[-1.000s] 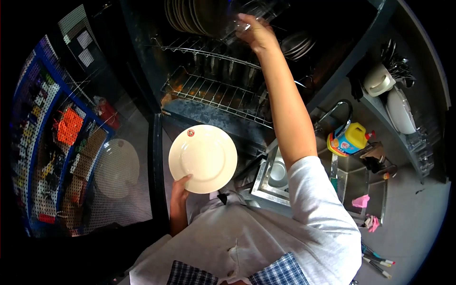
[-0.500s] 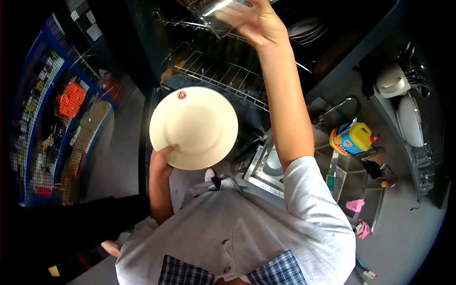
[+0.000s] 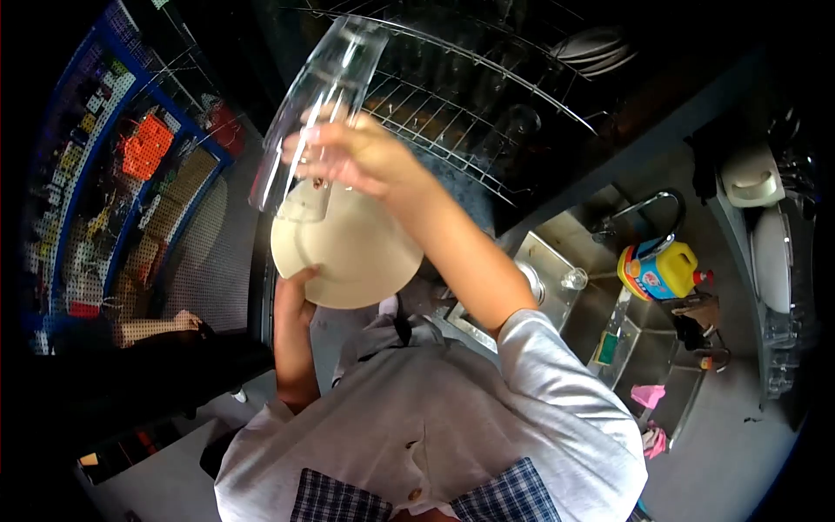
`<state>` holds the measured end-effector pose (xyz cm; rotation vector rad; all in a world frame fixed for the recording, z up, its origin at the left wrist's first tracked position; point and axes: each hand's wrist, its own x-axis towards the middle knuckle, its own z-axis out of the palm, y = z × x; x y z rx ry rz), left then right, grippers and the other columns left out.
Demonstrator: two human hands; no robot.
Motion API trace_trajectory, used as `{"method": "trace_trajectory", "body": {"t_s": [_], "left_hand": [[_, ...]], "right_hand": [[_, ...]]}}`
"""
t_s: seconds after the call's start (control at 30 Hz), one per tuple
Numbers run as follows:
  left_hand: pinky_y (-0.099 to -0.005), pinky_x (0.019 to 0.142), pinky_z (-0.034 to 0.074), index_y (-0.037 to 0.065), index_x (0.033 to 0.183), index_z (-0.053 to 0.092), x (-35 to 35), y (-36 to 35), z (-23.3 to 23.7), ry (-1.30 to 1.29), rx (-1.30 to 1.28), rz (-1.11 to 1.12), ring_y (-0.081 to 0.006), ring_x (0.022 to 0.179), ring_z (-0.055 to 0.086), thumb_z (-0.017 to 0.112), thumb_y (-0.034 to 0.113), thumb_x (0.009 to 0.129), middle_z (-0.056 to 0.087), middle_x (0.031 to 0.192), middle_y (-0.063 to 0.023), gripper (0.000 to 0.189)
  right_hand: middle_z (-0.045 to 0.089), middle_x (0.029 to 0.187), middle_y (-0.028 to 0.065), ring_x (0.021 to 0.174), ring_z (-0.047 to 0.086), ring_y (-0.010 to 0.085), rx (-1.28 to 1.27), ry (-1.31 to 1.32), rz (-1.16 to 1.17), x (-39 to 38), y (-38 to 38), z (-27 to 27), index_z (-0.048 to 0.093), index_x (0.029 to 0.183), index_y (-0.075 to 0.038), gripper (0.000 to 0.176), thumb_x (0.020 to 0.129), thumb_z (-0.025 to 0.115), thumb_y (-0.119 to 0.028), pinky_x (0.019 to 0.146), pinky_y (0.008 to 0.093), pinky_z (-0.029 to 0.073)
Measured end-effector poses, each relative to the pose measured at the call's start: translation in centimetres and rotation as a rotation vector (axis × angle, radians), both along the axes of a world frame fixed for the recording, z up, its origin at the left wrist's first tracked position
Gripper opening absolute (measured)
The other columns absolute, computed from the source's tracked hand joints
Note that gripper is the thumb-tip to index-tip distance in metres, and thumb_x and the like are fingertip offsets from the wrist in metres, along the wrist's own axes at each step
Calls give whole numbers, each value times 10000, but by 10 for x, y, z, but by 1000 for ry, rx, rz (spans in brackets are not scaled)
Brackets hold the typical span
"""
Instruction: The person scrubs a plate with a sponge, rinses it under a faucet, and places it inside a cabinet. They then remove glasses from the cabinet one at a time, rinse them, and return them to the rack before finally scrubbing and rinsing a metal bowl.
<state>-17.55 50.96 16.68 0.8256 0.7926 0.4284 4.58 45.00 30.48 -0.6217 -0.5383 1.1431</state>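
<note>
1. Cream-coloured plate [image 3: 374,261] sits in the left hand [image 3: 294,303], which grips its near edge, thumb on the upper face; the other fingers are hidden.
2. Clear glassware [image 3: 355,56] is clasped in the right hand [image 3: 370,157], slanting over the plate's upper-left part; whether it touches the plate, I cannot tell.
3. Both hands are apart from each other, each closed on its own load.
4. Beyond the plate is a wire rack [image 3: 435,150], with stacked dishes [image 3: 596,50] farther right.
5. Right of the plate are a metal sink [image 3: 651,344], a green sponge [image 3: 607,348] and a yellow bottle [image 3: 678,268].
</note>
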Motion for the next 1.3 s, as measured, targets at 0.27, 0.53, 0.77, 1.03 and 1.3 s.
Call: {"method": "trace_trajectory", "body": {"t_s": [0.27, 0.53, 0.77, 1.03, 1.3], "left_hand": [[-413, 915, 491, -22, 1294, 458, -3, 4, -25, 52, -19, 77, -314, 1084, 579, 553, -98, 749, 575, 1181, -169, 558], [-407, 887, 503, -76, 1281, 442, 17, 23, -6, 42, -47, 94, -319, 1065, 589, 564, -85, 763, 568, 1179, -204, 531], [-413, 866, 522, -89, 1275, 442, 37, 44, -11, -19, -20, 80, -334, 1041, 604, 568, -87, 768, 564, 1183, -218, 523], [-444, 841, 555, -80, 1291, 419, 45, 51, -16, -28, -25, 81, -356, 999, 623, 555, -83, 763, 565, 1154, -240, 545], [-420, 826, 554, -69, 1277, 449, 46, 52, -21, -27, -23, 83, -345, 1003, 621, 561, -89, 770, 579, 1150, -217, 520]], "right_hand": [[632, 1028, 221, 984, 641, 371, -199, 39, 36, 37, 37, -71, 523, 1123, -23, 411, 782, 727, -125, 877, 518, 524], [683, 917, 84, 821, 689, 242, -282, -169, 2, 112, 68, -88, 587, 965, -101, 188, 819, 704, -112, 709, 396, 579], [683, 812, 61, 655, 665, 136, -398, -282, -156, 157, 91, -72, 583, 819, -102, 215, 745, 784, -115, 518, 263, 569], [652, 820, 40, 731, 650, 146, -546, -532, -225, 203, 108, -77, 589, 937, -57, 325, 712, 806, -148, 601, 263, 544], [601, 879, 86, 800, 598, 176, -479, -842, -391, 234, 123, -100, 469, 1161, 64, 747, 589, 884, -180, 706, 298, 509]]}}
